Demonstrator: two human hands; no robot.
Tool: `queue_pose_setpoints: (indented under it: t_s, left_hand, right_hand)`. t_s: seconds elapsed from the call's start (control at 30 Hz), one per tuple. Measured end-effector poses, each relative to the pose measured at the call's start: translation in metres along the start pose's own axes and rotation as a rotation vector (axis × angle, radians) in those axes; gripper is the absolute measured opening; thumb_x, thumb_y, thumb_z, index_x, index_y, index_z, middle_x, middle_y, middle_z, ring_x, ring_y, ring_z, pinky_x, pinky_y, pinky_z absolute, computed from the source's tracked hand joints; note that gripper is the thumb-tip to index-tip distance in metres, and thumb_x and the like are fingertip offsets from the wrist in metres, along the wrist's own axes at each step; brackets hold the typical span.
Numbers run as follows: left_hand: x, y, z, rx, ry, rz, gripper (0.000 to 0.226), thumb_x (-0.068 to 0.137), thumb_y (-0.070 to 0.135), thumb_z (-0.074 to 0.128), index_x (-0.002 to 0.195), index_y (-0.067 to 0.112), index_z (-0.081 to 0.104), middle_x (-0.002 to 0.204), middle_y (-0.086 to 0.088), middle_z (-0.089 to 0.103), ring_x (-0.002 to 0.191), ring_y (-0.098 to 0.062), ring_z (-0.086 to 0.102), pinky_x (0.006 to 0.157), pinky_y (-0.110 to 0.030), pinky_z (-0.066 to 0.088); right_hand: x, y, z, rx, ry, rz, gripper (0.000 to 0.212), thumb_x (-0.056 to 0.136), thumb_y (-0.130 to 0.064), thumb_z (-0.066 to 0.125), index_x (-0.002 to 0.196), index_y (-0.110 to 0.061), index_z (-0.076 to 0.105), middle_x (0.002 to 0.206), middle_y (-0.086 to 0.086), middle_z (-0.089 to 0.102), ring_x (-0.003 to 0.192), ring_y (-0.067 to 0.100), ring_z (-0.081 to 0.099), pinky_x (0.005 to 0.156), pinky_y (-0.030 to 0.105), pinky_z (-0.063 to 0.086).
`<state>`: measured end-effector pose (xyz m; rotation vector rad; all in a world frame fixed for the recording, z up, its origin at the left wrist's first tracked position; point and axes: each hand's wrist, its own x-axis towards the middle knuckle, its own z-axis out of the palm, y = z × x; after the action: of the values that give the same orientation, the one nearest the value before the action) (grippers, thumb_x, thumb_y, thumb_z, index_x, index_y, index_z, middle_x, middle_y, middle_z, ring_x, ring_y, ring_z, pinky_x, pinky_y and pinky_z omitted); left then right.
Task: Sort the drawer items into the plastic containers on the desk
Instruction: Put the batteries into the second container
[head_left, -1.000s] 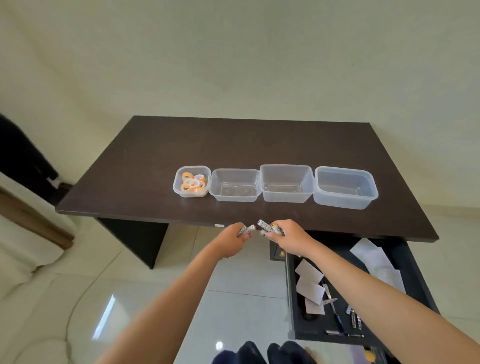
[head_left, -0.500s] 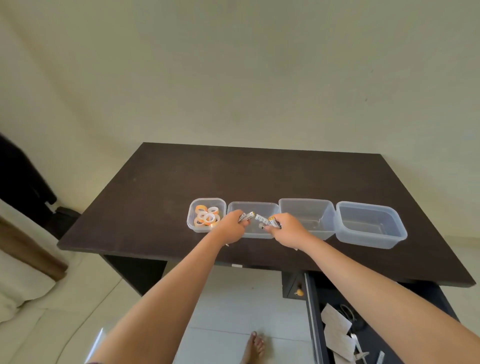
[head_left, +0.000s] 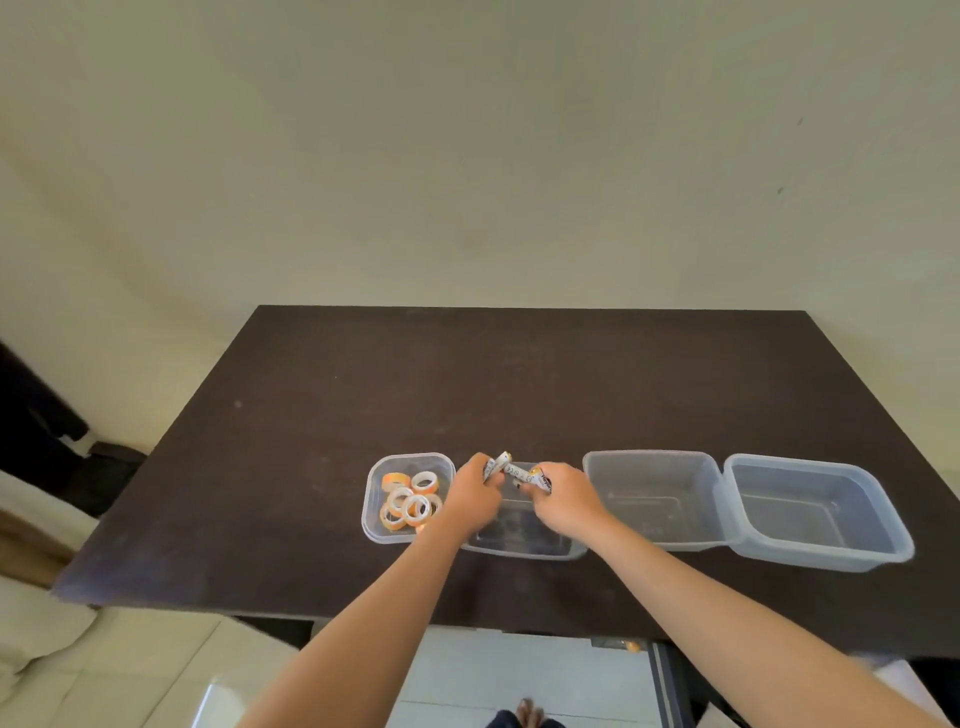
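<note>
Left hand: our left hand (head_left: 472, 493) curls round a few small cylindrical batteries with white-and-gold printed wrappers (head_left: 500, 462); their tips poke out above the knuckles.
Right hand: our right hand (head_left: 563, 499) grips a second bunch of the same batteries, pointing toward the left hand.
Where the batteries are: both bunches hang over the second clear plastic container from the left (head_left: 524, 543), which sits on the dark brown wooden desk (head_left: 311, 441). We cannot tell whether anything lies in it already.
Neighbours: the small clear tub at the far left (head_left: 379, 527) holds the orange and white tape rolls (head_left: 410, 501); the two larger clear tubs (head_left: 654, 499) to the right look unfilled.
Step in hand: we judge that we are at the drop, with one kind of item sorted and the batteries next.
Next move: we need only loosen both grips low over the tub, so the round cells do not bounce or roll out. Then back to the open drawer (head_left: 670, 686) at the lower right.
</note>
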<state>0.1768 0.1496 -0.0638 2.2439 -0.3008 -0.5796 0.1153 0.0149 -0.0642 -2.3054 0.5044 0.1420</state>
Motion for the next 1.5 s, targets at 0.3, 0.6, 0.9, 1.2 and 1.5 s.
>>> queue_pose_setpoints:
  t_s: [0.3, 0.6, 0.9, 1.2, 1.5]
  left_hand:
    - [0.01, -0.011, 0.006, -0.042, -0.083, -0.02, 0.033, 0.087, 0.004, 0.052, 0.118, 0.014, 0.054, 0.104, 0.0, 0.058, 0.091, -0.014, 0.057, 0.076, -0.022, 0.047]
    - [-0.008, 0.001, 0.003, -0.007, -0.063, 0.03, 0.047, 0.088, 0.007, 0.051, 0.133, 0.016, 0.047, 0.126, -0.002, 0.055, 0.117, -0.016, 0.053, 0.087, -0.021, 0.04]
    - [-0.071, -0.006, 0.002, 0.016, 0.065, 0.118, 0.037, 0.089, 0.006, 0.05, 0.126, 0.013, 0.054, 0.124, -0.002, 0.06, 0.117, -0.017, 0.055, 0.096, -0.026, 0.042]
    - [-0.178, -0.04, 0.048, -0.059, 0.099, 0.097, 0.033, 0.087, 0.003, 0.05, 0.117, 0.009, 0.06, 0.117, -0.005, 0.064, 0.108, -0.017, 0.06, 0.088, -0.018, 0.041]
    - [-0.234, -0.037, 0.151, -0.041, -0.119, 0.03, 0.028, 0.09, 0.007, 0.05, 0.115, 0.01, 0.061, 0.117, -0.004, 0.063, 0.103, -0.018, 0.059, 0.088, -0.02, 0.044]
  right_hand:
    - [0.017, 0.001, 0.004, -0.065, -0.074, -0.013, 0.007, 0.083, -0.023, 0.064, 0.08, -0.017, 0.065, 0.081, 0.002, 0.067, 0.079, 0.024, 0.061, 0.07, 0.037, 0.048]
    - [0.009, -0.002, -0.006, -0.083, -0.158, -0.073, 0.031, 0.077, -0.015, 0.071, 0.107, -0.017, 0.064, 0.106, 0.0, 0.065, 0.095, 0.018, 0.061, 0.081, 0.03, 0.05]
    - [-0.036, 0.002, -0.015, 0.071, 0.052, -0.164, 0.024, 0.082, -0.009, 0.068, 0.106, -0.014, 0.067, 0.107, 0.001, 0.067, 0.097, 0.016, 0.063, 0.086, 0.027, 0.05]
    - [-0.151, 0.036, 0.012, 0.135, 0.012, -0.173, 0.022, 0.083, -0.008, 0.067, 0.105, -0.012, 0.068, 0.098, 0.001, 0.067, 0.086, 0.012, 0.064, 0.076, 0.015, 0.048]
    - [-0.243, 0.135, 0.012, 0.106, -0.069, 0.026, 0.022, 0.084, -0.014, 0.068, 0.105, -0.016, 0.069, 0.1, -0.003, 0.068, 0.092, 0.012, 0.064, 0.081, 0.022, 0.05]
